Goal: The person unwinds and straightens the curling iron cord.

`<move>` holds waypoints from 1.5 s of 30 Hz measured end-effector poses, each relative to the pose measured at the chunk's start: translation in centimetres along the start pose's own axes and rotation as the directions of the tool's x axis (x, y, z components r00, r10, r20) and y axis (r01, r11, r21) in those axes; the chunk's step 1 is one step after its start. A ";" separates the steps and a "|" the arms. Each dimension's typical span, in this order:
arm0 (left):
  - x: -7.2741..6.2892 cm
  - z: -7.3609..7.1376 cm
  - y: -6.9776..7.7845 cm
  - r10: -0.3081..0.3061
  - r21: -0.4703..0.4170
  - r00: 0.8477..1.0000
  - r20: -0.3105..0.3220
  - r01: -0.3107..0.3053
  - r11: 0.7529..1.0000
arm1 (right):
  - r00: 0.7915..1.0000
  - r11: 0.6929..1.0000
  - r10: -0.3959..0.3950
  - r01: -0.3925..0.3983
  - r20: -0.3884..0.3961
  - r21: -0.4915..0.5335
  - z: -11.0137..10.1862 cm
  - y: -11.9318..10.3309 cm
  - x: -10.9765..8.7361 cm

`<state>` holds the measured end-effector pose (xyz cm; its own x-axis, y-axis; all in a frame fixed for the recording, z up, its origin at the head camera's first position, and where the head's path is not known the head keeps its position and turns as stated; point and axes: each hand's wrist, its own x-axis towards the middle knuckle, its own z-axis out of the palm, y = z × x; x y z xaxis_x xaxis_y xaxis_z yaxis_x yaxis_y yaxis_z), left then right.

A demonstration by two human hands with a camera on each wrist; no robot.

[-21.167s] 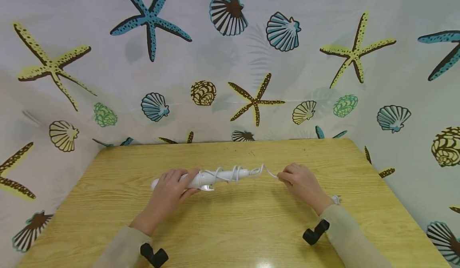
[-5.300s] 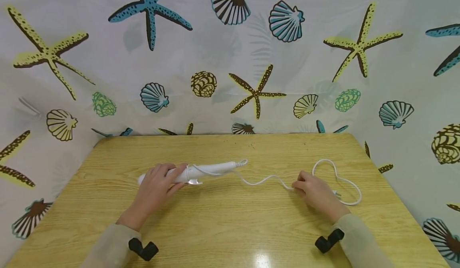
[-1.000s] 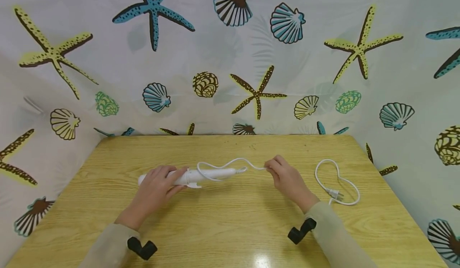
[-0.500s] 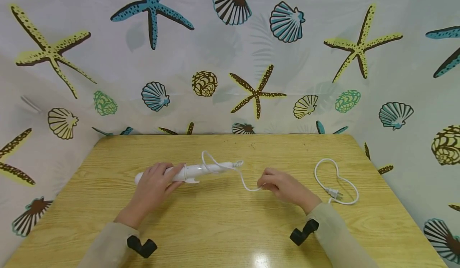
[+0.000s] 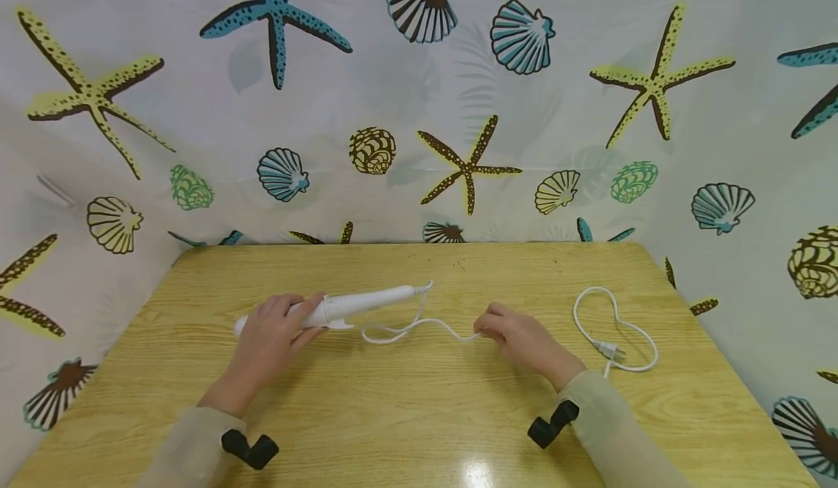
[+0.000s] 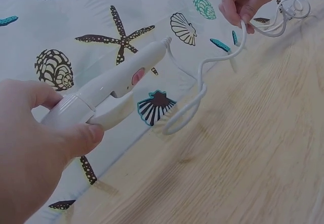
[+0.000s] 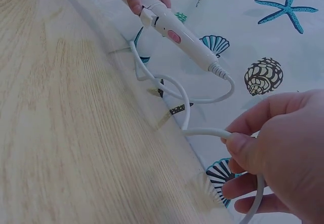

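Note:
A white hair-styling wand (image 5: 356, 304) (image 6: 119, 84) (image 7: 177, 38) with a pink switch is held a little above the wooden table (image 5: 419, 415). My left hand (image 5: 278, 326) (image 6: 48, 133) grips its thick end, thumb on top. Its white cord (image 5: 419, 322) (image 6: 202, 84) (image 7: 177, 95) leaves the thin end, loops down and runs right. My right hand (image 5: 517, 335) (image 7: 276, 148) pinches the cord between thumb and fingers. Beyond that hand the cord lies in a loop (image 5: 615, 328) ending in a plug (image 5: 607, 350).
A curtain (image 5: 419, 95) printed with starfish and shells closes in the table at the back and both sides. Black camera mounts (image 5: 249, 449) (image 5: 552, 422) sit on both wrists.
The right hand has moved the cord from behind the wand to its near side, and the loop now hangs below the wand. The left hand has tilted the wand's thin end up and shifted left.

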<state>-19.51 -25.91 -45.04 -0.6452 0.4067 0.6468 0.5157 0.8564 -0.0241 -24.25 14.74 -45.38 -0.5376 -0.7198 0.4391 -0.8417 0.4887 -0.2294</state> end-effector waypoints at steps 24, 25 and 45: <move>-2.4 -2.2 -3.1 -0.041 0.030 0.998 -0.051 0.043 0.999 | 0.987 0.997 0.045 -0.053 -0.152 -0.048 0.5 0.4 0.0; -2.6 -2.2 -3.2 -0.052 0.032 0.998 -0.040 0.053 0.998 | 0.987 0.997 0.043 -0.051 -0.156 -0.050 0.5 0.4 0.0; -6.1 -3.0 -6.1 -0.196 0.081 0.980 -0.020 0.197 0.977 | 0.986 0.997 0.037 -0.048 -0.161 -0.059 0.8 0.4 0.0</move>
<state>-17.02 -34.52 -46.56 -0.7225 0.2241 0.6541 0.3311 0.9426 0.0427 -24.64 14.58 -46.22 -0.5538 -0.6126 0.5640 -0.8108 0.5508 -0.1979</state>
